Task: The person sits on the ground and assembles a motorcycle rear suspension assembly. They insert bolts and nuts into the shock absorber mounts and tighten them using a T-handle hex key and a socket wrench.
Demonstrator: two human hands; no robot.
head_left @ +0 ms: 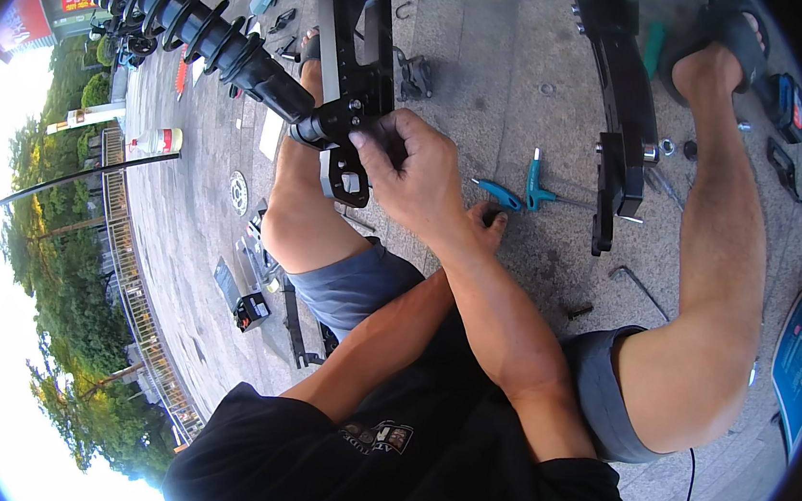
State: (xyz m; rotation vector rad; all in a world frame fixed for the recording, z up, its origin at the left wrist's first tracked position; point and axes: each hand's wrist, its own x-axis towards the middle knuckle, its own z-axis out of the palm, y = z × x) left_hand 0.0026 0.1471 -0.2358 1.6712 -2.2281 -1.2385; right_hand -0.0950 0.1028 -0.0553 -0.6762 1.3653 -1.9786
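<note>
- Nearest to me, my two forearms cross over my lap above my grey shorts (359,290), and both reach forward and up to the same spot.
- Underneath, my left hand (489,222) is mostly hidden by the other wrist; I cannot tell whether it grips anything.
- Over it, my right hand (414,170) is the nearer one to the work, its fingers curled and pinched on the joint where the black coil-over shock absorber (191,20) meets the black metal bracket arm (356,63).
- From that joint the shock's long axis runs away up-left, spring end farthest from me.
- Beyond my hands, two blue-handled T-shaped hex keys (527,190) lie on the grey paving (497,57).
</note>
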